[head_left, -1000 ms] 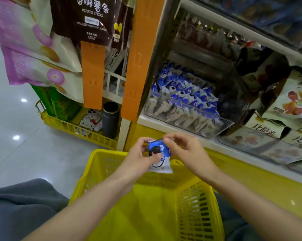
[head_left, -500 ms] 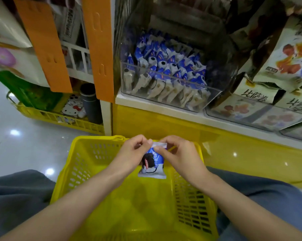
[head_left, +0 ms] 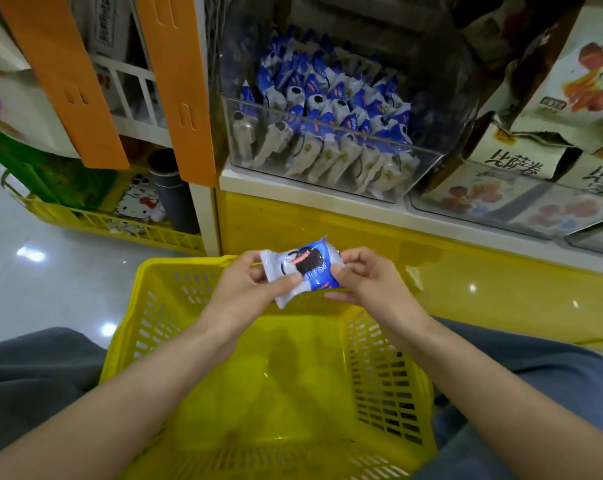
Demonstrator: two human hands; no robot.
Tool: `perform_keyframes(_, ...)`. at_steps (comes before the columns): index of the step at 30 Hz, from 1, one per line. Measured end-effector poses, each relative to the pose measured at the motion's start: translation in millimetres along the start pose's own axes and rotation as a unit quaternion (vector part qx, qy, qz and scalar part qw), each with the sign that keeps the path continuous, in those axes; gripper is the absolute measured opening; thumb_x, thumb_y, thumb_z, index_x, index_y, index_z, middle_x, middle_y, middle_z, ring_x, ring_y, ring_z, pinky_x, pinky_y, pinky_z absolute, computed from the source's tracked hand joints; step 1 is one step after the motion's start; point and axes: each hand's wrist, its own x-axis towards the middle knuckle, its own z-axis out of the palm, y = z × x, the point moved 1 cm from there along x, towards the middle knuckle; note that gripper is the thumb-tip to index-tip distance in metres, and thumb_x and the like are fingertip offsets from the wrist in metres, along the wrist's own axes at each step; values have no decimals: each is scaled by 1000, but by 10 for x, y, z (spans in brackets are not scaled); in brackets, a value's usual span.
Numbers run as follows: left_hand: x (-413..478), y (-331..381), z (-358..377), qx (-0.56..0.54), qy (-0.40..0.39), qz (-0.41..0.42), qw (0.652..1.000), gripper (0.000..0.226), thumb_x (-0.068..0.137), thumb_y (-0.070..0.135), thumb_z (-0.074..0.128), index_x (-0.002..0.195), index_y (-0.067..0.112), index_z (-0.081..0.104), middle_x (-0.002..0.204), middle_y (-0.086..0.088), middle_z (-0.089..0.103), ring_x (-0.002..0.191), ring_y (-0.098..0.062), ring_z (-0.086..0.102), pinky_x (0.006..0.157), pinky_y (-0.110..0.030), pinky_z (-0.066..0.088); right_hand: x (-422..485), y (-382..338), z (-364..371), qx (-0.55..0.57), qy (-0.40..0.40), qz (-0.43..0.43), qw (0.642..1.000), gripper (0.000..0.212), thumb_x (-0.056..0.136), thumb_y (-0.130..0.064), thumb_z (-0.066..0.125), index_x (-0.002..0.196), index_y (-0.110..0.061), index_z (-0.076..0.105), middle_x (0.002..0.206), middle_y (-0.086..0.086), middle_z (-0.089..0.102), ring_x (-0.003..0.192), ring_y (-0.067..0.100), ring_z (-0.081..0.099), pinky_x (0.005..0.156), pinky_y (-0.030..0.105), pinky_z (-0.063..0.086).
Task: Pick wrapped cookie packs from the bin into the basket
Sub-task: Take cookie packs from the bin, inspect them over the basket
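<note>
Resting crosswise between two hands, one blue-and-white cookie pack (head_left: 305, 268) hangs in the air over the far rim of the one yellow basket (head_left: 185, 263); the left hand (head_left: 244, 296) pinches its white end, thumb on top and fingers curled beneath; the right hand (head_left: 369, 285) pinches the blue end likewise, so each grip is closed on the wrapper; below the grip the basket sits between two grey-trousered knees (head_left: 33, 368); beyond and above the grip, one clear bin (head_left: 426, 169) on the shelf (head_left: 293, 190) holds many more packs (head_left: 328, 98), too crowded to count.
</note>
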Motion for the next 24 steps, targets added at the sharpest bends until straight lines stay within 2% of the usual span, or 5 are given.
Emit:
perform_keyframes(6, -12, 36, -51, 25, 10, 63, 998, 21, 84, 5, 63, 104, 2, 62, 92, -10, 70, 69, -5, 64, 59, -13, 50, -57, 99, 55, -184, -136, 45, 972, 36, 84, 6, 59, 117, 0, 44, 107, 28, 62, 80, 23, 59, 64, 23, 50)
perform_keyframes(12, -5, 16, -77, 24, -4, 74, 997, 15, 91, 10, 53, 101, 3, 62, 86, -8, 71, 69, -4, 65, 63, -15, 52, -39, 114, 50, -125, -133, 25, 983, 19, 83, -1, 64, 97, -9, 54, 92, 10, 64, 69, 7, 65, 63, 20, 56)
perform_keyframes(16, 10, 13, -101, 90, 18, 92, 991, 8, 90, 6, 55, 85, 5, 62, 74, -7, 67, 62, -7, 62, 63, -22, 52, -10, 184, 64, -323, -84, -100, 937, 29, 81, -20, 70, 106, -17, 56, 110, -1, 62, 99, 8, 58, 87, 23, 47)
perform_keyframes(20, -30, -16, -57, 197, -27, 131, 971, 12, 87, 8, 60, 76, 13, 62, 71, 1, 64, 67, -8, 56, 65, -24, 43, -9, 144, 127, -253, -66, -155, 953, 10, 83, -25, 67, 89, -27, 60, 85, -12, 66, 80, -3, 60, 69, 13, 46)
perform_keyframes(24, -34, -25, -35, 167, -44, 113, 978, 15, 88, 7, 58, 74, 11, 61, 70, -3, 62, 65, -8, 53, 62, -24, 41, -25, 103, 125, -258, -43, -207, 943, 11, 82, -27, 69, 74, -26, 61, 73, -8, 66, 69, 0, 58, 59, 16, 43)
